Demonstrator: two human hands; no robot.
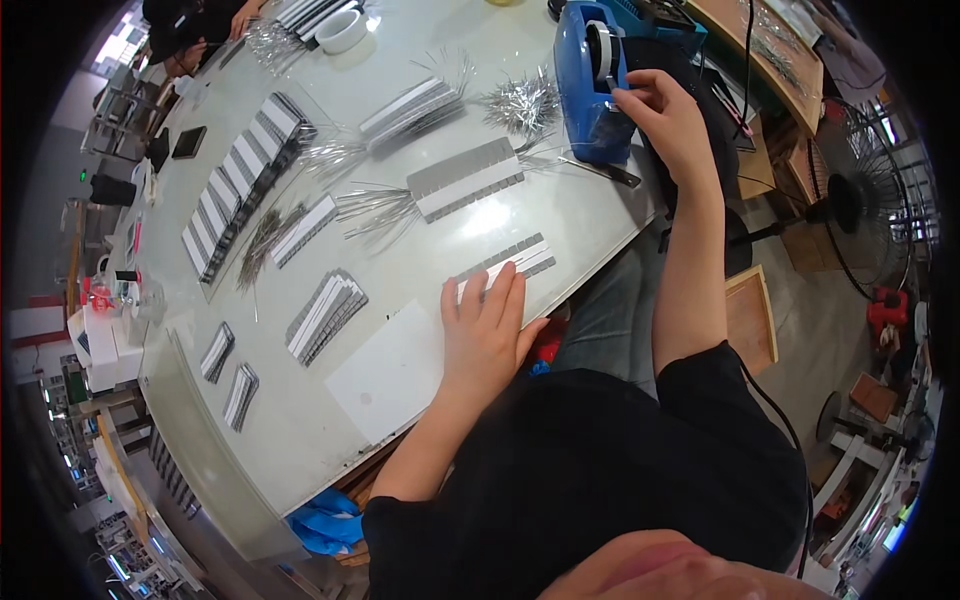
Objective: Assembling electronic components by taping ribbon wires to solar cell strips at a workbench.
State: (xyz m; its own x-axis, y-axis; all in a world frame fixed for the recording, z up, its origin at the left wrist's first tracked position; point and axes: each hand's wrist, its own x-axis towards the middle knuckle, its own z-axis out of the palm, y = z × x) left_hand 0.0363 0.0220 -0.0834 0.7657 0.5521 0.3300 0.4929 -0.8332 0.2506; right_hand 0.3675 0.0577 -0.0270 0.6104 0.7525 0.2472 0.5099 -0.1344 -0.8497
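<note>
My left hand (484,325) lies flat near the table's front edge, fingers stretched out over a narrow grey-and-white slotted strip (538,262). Part of that strip is hidden under the fingers. At the right, my right hand (664,115) is at the blue tape dispenser (590,130), thumb and forefinger pinched at the tape end beside the roll (601,52). Beyond my left hand is a wider grey-and-white strip piece (466,180) with thin metal wires fanning from its ends. A similar wired piece (410,112) sits farther back.
Stacked striped strips (245,180) stand at the left, with smaller bundles (327,315) nearer. Loose silver wires (522,103) and a knife (600,172) lie by the dispenser. A white sheet (385,375) is left of my left hand. Another person's hand (187,58) shows far left; a fan (850,203) stands right.
</note>
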